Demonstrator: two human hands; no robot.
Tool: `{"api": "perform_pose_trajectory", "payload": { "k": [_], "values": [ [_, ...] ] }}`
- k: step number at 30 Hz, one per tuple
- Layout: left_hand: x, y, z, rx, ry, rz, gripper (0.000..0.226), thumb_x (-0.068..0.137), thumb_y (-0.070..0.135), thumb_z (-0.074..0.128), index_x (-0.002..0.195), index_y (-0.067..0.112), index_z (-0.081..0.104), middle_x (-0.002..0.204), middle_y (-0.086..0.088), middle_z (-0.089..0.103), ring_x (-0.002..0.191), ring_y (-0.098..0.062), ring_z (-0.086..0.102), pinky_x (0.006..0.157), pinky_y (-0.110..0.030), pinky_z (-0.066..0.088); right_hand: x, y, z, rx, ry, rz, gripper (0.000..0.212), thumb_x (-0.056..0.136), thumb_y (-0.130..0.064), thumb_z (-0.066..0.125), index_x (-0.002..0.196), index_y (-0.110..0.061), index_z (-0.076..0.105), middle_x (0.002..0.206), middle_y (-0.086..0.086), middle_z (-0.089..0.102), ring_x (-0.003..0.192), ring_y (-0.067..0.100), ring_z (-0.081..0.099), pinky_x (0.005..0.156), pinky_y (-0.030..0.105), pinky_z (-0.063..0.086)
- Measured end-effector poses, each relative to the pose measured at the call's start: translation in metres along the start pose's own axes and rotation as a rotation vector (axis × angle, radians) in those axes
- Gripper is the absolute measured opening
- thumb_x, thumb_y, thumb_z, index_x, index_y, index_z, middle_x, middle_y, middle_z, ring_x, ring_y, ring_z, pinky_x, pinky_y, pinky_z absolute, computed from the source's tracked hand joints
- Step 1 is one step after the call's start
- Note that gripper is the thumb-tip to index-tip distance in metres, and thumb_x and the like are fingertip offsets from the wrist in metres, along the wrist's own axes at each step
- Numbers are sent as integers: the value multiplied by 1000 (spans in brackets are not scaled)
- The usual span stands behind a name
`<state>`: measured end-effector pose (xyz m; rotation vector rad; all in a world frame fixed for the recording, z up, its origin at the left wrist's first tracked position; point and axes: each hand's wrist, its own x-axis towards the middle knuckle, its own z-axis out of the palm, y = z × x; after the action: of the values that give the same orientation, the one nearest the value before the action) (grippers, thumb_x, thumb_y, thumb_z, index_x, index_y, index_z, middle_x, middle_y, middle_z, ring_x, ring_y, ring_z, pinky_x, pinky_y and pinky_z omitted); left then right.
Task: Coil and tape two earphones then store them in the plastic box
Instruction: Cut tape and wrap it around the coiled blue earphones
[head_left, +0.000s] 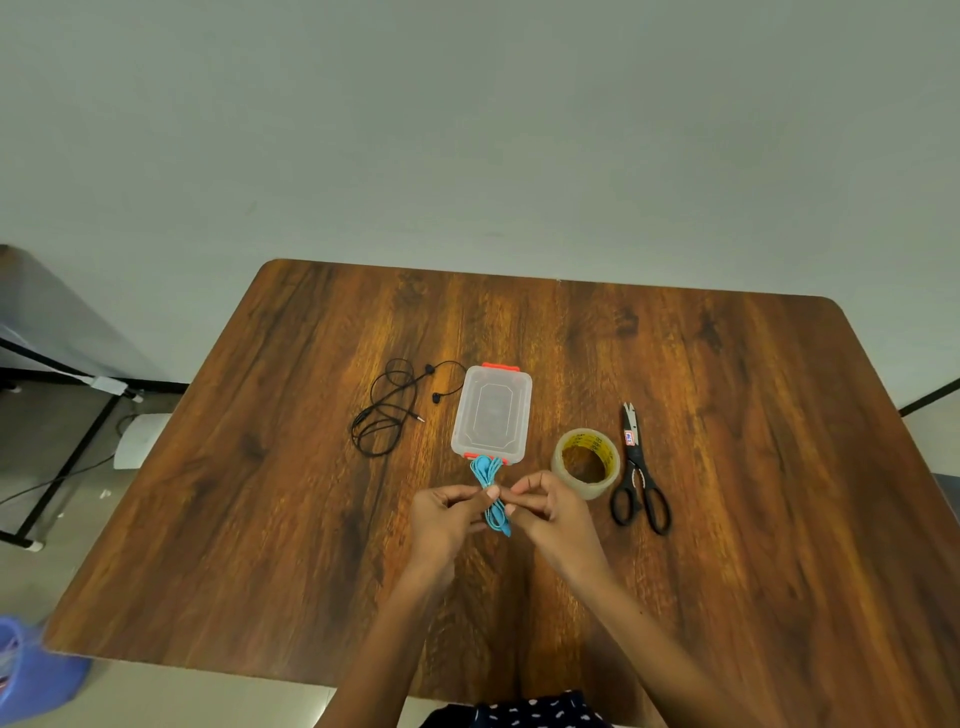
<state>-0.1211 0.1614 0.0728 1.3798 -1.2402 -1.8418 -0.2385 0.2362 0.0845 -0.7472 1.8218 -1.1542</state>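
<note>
Illegible yellow print on the tape roll (586, 463) core, unreadable small label on the scissors (638, 474).

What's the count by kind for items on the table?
Earphones: 2 (blue coiled cable earphone pinched in both hands, black loose cable earphone)
Clear plastic box with orange clips: 1
Clear roll of packing tape: 1
Black-handled scissors: 1
Total: 5

The table (727, 415) was dark wood-grain with a smooth, slightly glossy finish. The box (491, 410) was translucent plastic with orange clips. At its 3 o'clock, the tape roll (586, 462) looked glossy and clear; the scissors (636, 467) had black plastic handles.
</note>
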Motion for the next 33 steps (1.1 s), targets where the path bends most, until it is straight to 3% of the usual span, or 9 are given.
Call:
{"api": "perform_pose_trajectory", "payload": {
  "k": [10,14,17,25,29,33],
  "values": [
    [1,-5,5,161,56,93,12,81,11,72,90,3,75,81,-8,75,75,-15,72,64,-20,56,2,0,-3,26,70,-13,22,78,-15,76,88,-22,58,92,-6,74,89,2,69,72,19,55],
    [0,-4,3,128,2,110,17,78,15,75,90,3,76,81,-9,75,78,-22,73,69,-32,59,3,2,-6,169,81,74,18,80,-10,73,92,-17,61,91,2,74,89,11,71,78,30,58],
    [2,-1,-2,65,-21,80,21,75,13,77,91,0,74,85,-14,75,82,-30,72,72,-39,59,3,-2,-7,288,87,117,16,82,-5,69,95,-11,61,89,4,74,86,13,71,74,26,58],
    [9,7,-42,26,89,70,27,70,15,79,92,0,74,88,-15,74,80,-26,72,66,-32,59,9,-15,16,384,10,121,11,86,-3,64,97,-2,61,92,10,74,88,17,72,77,27,58],
    [25,9,-88,73,180,42,31,65,23,83,89,5,76,83,-14,74,80,-28,71,74,-41,57,20,-20,51,345,-26,145,5,87,-1,62,92,-1,62,90,9,75,86,18,72,79,30,57],
    [50,6,-147,181,328,10,30,67,21,85,91,6,76,79,-8,75,75,-18,71,73,-36,58,34,-29,93,348,-40,168,4,87,2,61,88,-2,61,89,13,75,84,20,72,77,29,58]
  ]
}}
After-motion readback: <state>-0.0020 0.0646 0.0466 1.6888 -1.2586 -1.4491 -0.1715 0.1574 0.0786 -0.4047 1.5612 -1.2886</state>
